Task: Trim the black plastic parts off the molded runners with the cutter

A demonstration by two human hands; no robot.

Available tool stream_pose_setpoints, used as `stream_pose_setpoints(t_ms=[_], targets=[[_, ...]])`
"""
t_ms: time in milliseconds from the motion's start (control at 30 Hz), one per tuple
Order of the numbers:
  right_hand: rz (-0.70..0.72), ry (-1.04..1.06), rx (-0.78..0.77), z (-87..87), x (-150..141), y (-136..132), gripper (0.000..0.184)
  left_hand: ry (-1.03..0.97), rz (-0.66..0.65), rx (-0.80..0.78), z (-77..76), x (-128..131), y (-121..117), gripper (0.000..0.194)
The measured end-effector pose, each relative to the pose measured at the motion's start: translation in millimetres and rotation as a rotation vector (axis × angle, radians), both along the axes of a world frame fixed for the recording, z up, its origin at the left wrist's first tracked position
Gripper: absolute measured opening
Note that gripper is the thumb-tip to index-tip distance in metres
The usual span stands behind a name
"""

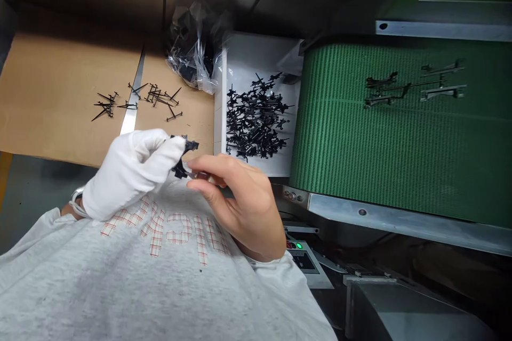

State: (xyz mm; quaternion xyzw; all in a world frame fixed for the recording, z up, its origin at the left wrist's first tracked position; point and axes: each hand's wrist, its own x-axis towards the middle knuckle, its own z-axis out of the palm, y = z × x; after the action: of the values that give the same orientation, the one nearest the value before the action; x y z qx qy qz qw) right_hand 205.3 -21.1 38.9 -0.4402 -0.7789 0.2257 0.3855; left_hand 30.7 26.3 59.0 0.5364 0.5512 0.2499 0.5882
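Observation:
My left hand [132, 170], in a white glove, pinches a black molded plastic part [180, 169] in front of my chest. Its lower end sticks out below the fingertips, and the glove hides the rest. My bare right hand [244, 197] comes in from the right, thumb and index finger closed around a small blade-like tool [192, 175]. The pale tip of this tool points at the lower end of the part and seems to touch it. Most of the tool is hidden inside the fingers.
A white bin [260, 53] with a pile of black plastic parts [258, 117] stands ahead. Left of it, thin black pieces [156, 95] lie on cardboard [60, 96] beside a clear plastic bag [196, 53]. At right, a green conveyor belt [340, 133] carries several parts. A control box [308, 264] sits below.

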Motion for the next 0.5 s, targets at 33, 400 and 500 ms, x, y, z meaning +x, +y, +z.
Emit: stream_pose_setpoints(t_ms=[33,400,500], targets=[[0.005,-0.001,-0.003,0.2,0.3,-0.6,0.010,0.005,0.002,0.012,-0.1,0.2,0.3,0.036],[0.020,-0.003,-0.022,1.4,0.5,-1.2,0.010,-0.137,0.061,-0.104,-4.2,0.2,-2.6,0.039],[0.014,0.018,-0.007,0.7,0.7,-1.5,0.011,-0.225,0.065,-0.177,-7.4,0.8,-3.1,0.041]])
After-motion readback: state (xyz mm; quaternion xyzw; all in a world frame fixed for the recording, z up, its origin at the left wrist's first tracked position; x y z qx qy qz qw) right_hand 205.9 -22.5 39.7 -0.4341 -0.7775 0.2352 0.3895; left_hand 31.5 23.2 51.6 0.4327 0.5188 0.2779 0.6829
